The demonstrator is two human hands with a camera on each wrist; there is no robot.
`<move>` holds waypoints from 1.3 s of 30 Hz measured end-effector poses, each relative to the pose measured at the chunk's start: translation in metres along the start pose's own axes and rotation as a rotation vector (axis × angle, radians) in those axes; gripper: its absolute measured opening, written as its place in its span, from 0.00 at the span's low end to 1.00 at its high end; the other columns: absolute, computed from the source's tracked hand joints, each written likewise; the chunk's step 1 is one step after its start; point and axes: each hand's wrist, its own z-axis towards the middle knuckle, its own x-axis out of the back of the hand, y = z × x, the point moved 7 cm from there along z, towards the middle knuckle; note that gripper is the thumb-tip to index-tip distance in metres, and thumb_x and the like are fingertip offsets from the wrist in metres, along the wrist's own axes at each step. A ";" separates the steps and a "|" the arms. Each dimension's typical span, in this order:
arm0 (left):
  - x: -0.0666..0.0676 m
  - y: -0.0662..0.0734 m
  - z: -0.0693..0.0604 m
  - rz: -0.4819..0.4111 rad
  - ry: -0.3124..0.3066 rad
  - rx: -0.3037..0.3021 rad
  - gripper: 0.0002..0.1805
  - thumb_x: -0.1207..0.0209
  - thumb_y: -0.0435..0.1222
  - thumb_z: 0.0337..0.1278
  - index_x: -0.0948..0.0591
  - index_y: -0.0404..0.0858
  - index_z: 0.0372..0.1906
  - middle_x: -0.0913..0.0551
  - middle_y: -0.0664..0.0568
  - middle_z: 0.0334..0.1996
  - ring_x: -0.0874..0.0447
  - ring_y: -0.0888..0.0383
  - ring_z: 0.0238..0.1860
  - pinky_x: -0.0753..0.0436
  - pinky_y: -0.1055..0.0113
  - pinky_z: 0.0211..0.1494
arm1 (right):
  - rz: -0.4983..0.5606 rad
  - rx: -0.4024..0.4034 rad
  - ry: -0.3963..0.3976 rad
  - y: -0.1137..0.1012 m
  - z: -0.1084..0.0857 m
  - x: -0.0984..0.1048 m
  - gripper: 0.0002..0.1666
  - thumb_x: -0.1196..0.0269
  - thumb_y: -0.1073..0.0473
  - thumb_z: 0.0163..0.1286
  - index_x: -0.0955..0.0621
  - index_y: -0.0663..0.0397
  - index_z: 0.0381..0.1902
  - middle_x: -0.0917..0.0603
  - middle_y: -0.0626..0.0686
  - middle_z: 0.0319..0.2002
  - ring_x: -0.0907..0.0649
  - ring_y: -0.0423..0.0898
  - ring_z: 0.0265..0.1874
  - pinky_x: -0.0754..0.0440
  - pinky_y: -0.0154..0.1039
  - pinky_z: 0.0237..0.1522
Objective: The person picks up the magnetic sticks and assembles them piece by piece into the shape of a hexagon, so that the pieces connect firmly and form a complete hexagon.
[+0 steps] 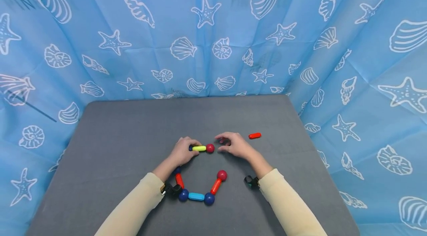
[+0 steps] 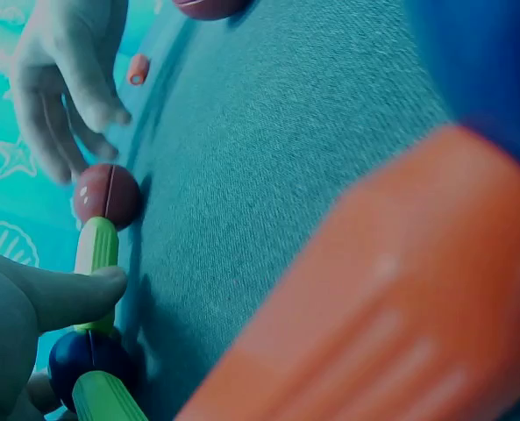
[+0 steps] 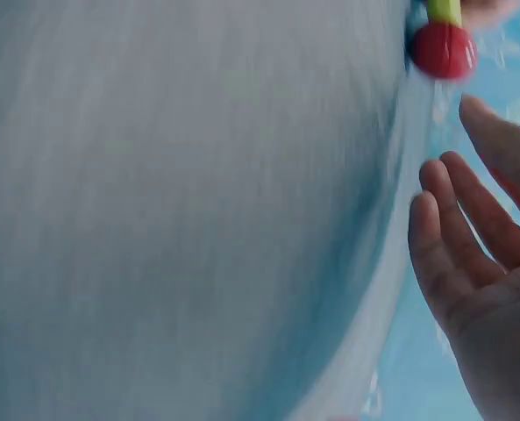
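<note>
My left hand point(image 1: 182, 150) pinches a yellow-green rod point(image 1: 199, 148) between thumb and fingers. A red ball point(image 1: 210, 148) sits on the rod's right end, and a dark blue ball point(image 2: 89, 364) joins it to a second green rod point(image 2: 106, 399), seen in the left wrist view. Just right of the red ball, apart from it, is my right hand point(image 1: 237, 145), fingers loosely bent; I see nothing held there. Nearer me lies a chain: a red rod point(image 1: 179, 180), dark blue balls, a light blue rod point(image 1: 196, 196), another red rod point(image 1: 216, 186) and a red ball point(image 1: 221, 175).
A loose red rod point(image 1: 255, 135) lies on the grey table point(image 1: 140, 125) beyond my right hand. Blue curtains point(image 1: 207, 62) with white shells and starfish hang behind and beside the table. My left wrist camera hangs over the chain's left part.
</note>
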 end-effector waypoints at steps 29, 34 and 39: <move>0.025 -0.016 -0.037 0.069 -0.018 0.230 0.17 0.30 0.39 0.59 0.13 0.48 0.54 0.17 0.52 0.37 0.25 0.56 0.32 0.25 0.63 0.34 | -0.121 -0.281 0.174 0.048 -0.041 0.049 0.14 0.29 0.60 0.65 0.14 0.61 0.46 0.12 0.54 0.36 0.16 0.43 0.30 0.17 0.40 0.35; 0.024 -0.014 -0.035 0.070 -0.003 0.219 0.16 0.31 0.40 0.59 0.13 0.48 0.53 0.17 0.52 0.38 0.25 0.56 0.34 0.25 0.62 0.36 | -0.023 -0.224 0.117 0.016 -0.029 0.017 0.12 0.28 0.59 0.65 0.13 0.59 0.44 0.14 0.49 0.31 0.18 0.38 0.25 0.20 0.34 0.29; 0.022 -0.013 -0.033 0.058 0.009 0.207 0.16 0.31 0.40 0.60 0.13 0.48 0.53 0.15 0.51 0.43 0.24 0.55 0.39 0.23 0.58 0.43 | 0.002 -0.161 0.034 -0.010 -0.016 -0.010 0.12 0.28 0.57 0.65 0.13 0.57 0.43 0.14 0.47 0.31 0.18 0.37 0.25 0.20 0.35 0.32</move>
